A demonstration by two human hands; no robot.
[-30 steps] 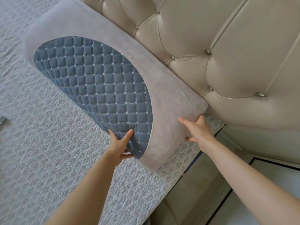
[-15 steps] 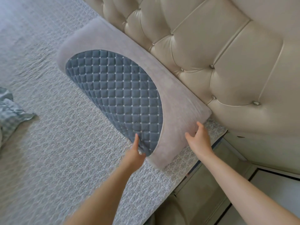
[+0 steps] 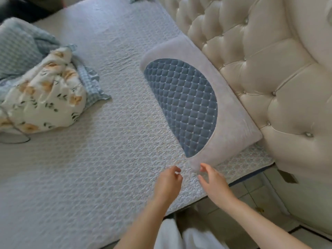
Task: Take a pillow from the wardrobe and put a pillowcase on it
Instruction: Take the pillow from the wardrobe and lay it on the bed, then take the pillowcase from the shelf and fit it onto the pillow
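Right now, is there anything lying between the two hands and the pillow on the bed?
Nothing visible does. The left hand and right hand hover open just short of the pillow, with only bare mattress between.

One pillow (image 3: 194, 108), one floral bundle (image 3: 45, 97), two hands.

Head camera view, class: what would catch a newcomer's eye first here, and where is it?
First the grey pillow with its blue quilted oval panel, lying on the bed along the cream tufted headboard. Next the left hand and right hand, both open just short of its near corner. At far left lies a rumpled floral and blue-checked bundle of bedding.
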